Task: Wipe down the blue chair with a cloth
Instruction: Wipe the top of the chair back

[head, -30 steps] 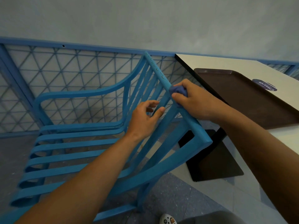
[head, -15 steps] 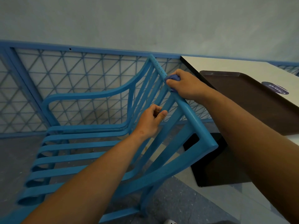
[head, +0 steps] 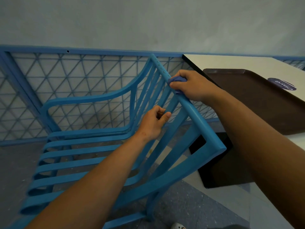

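Centre of view, against the blue lattice fence: one blue chair, slatted seat and back, standing on the grey floor with its back toward the right. Top rail of the backrest runs from near right to far centre. One cloth, blue, bunched small, pressed on that rail about two-thirds of the way toward its far end. Right hand grips the cloth, fingers curled over it and the rail, thumb tip showing on the near side. Left hand sits at the back slats just below the rail, fingers curled; looks closed round a slat to steady the chair, though the contact itself is hidden. Judgement: step in hand is wiping the top rail; done well, keep the cloth wrapped round the rail so top and sides are covered in one pass, run to the far corner, hold the chair firm. Slats, seat and arms likely still to do. To the right, one white table carrying one brown tray; one dark table base on the floor. One shoe tip at bottom edge.
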The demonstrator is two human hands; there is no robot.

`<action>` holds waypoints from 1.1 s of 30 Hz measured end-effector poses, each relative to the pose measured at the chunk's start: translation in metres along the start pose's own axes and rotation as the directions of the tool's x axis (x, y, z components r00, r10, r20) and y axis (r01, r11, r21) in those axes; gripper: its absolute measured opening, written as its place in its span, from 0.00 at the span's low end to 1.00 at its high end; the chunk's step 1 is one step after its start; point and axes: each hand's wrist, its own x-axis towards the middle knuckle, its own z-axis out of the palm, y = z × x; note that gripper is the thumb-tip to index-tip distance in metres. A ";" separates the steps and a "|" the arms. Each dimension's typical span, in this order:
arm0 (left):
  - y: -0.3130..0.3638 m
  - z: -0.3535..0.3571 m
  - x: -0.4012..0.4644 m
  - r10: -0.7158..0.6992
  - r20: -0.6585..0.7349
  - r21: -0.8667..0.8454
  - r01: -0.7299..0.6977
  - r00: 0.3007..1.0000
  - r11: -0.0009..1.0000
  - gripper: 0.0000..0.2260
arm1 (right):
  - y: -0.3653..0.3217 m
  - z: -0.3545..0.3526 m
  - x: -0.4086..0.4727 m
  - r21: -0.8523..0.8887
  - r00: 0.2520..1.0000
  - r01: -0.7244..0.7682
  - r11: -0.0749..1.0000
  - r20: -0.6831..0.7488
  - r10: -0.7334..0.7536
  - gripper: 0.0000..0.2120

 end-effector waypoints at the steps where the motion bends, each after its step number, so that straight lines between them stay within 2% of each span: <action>1: 0.001 0.000 0.000 -0.002 0.003 0.007 0.002 1.000 1.000 0.08 | -0.001 0.003 0.012 -0.001 1.000 -0.006 1.000 -0.008 0.006 0.05; 5: 0.003 -0.001 -0.002 -0.012 0.008 0.018 0.012 1.000 1.000 0.08 | -0.004 0.009 0.040 0.023 0.999 -0.028 0.999 -0.016 0.029 0.04; 9: 0.001 -0.001 -0.002 -0.013 0.014 0.015 0.012 1.000 1.000 0.09 | 0.005 0.009 0.020 0.058 0.999 -0.009 0.998 -0.040 0.012 0.02; 14: 0.001 0.000 -0.004 -0.001 0.001 -0.003 0.001 1.000 1.000 0.10 | 0.016 0.005 -0.005 0.040 0.999 0.026 0.999 -0.033 -0.025 0.05; 21: 0.010 -0.003 -0.006 -0.045 0.012 0.038 0.044 0.999 0.998 0.08 | 0.005 0.010 0.033 0.040 0.999 -0.025 0.999 -0.045 0.027 0.09; 24: 0.020 -0.004 -0.009 -0.120 0.018 0.067 0.119 0.993 0.991 0.08 | 0.001 0.014 0.040 0.037 0.998 -0.017 0.999 -0.065 0.019 0.08; 26: 0.034 -0.004 -0.017 -0.178 0.000 0.059 0.178 0.984 0.982 0.13 | 0.003 0.016 0.037 0.036 0.997 -0.013 0.999 -0.080 0.016 0.09; 28: 0.061 -0.004 -0.031 -0.197 -0.022 -0.056 0.195 0.980 0.979 0.19 | 0.004 0.018 0.031 0.085 0.996 -0.016 0.996 -0.091 0.023 0.09; 31: 0.105 0.001 -0.053 -0.158 0.099 -0.238 0.177 0.983 0.955 0.20 | 0.007 0.018 0.021 0.192 0.995 -0.042 0.980 -0.086 0.059 0.07; 32: 0.115 0.004 -0.058 -0.140 0.147 -0.245 0.173 0.979 0.954 0.23 | 0.007 0.016 0.017 0.201 0.994 -0.059 0.978 -0.075 0.075 0.05; 33: 0.121 0.009 -0.061 -0.129 0.172 -0.206 0.163 0.977 0.965 0.30 | 0.007 0.014 0.012 0.206 0.994 -0.077 0.976 -0.061 0.091 0.05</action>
